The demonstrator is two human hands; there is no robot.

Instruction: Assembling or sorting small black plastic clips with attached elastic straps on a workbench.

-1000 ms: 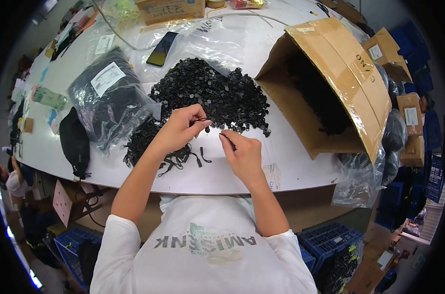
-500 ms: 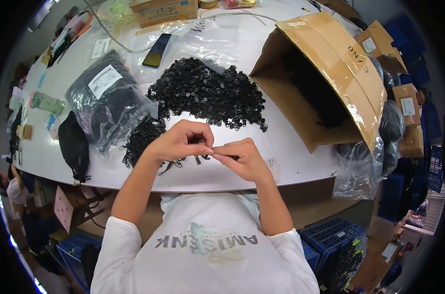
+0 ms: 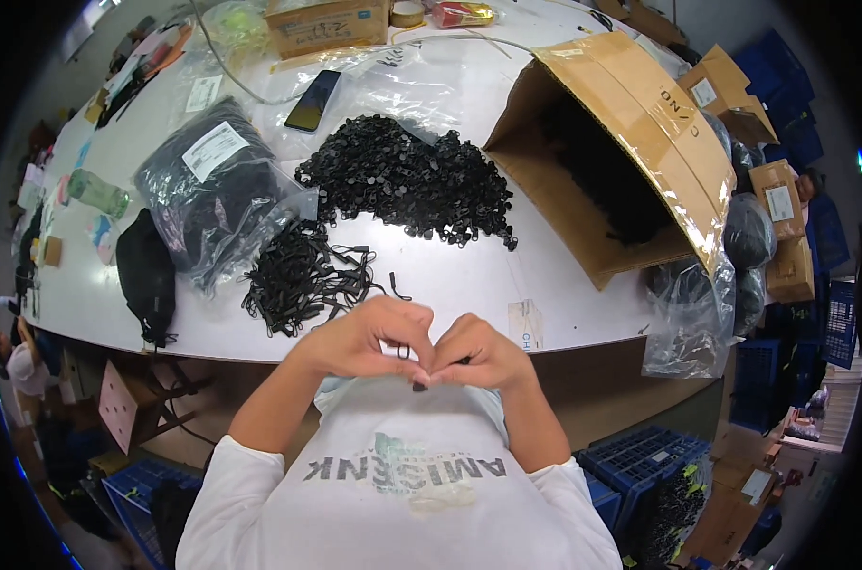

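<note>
A small black zipper pull (image 3: 417, 369) sits between both hands, close to the person's chest and just past the near edge of the white table (image 3: 564, 275). The left hand (image 3: 364, 342) and the right hand (image 3: 483, 351) touch each other, and their fingertips pinch the little part together. Just beyond the hands lies a bunch of black cord loops (image 3: 298, 275). Farther back is a big pile of black zipper pulls (image 3: 412, 180). An open cardboard box (image 3: 630, 152) lies tipped on its side to the right.
</note>
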